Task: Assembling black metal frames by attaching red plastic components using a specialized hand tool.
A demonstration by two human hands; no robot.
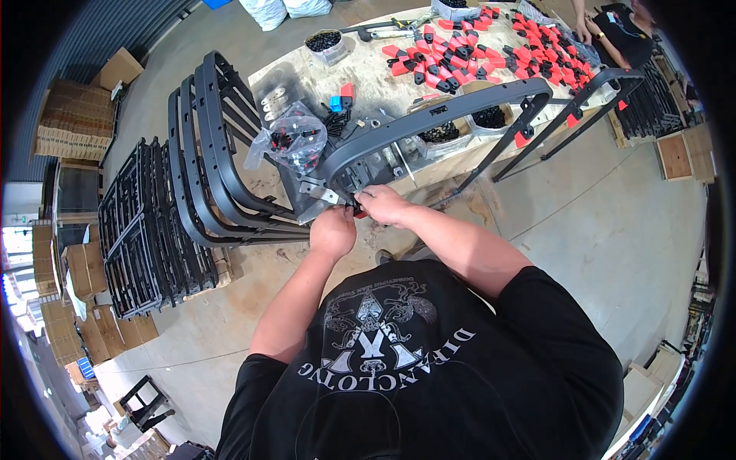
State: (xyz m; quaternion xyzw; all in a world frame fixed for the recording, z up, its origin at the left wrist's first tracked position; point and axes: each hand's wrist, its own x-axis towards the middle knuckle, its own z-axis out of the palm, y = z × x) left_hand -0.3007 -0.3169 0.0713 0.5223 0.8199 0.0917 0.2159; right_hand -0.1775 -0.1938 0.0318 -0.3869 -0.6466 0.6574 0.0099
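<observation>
A black curved metal frame point(437, 116) leans over the table's near edge. At its lower left end my two hands meet. My left hand point(333, 232) is closed, its fingertips pressed against a small dark part whose kind I cannot make out. From the right, my right hand point(383, 205) is closed at the same spot, thumb and fingers together, and what lies between them is hidden. A bit of red point(360, 215) shows just below the fingertips. Beside the left hand, a flat silver metal bracket point(320, 192) lies at the table edge.
Several black frames point(201, 146) stand at the left, with more stacked behind. Red and black plastic parts point(452, 57) cover the table's far right. A clear plastic bag point(295, 138), boxes of black hardware point(326, 46) and another frame point(586, 96) are around. A person point(625, 34) stands at far right.
</observation>
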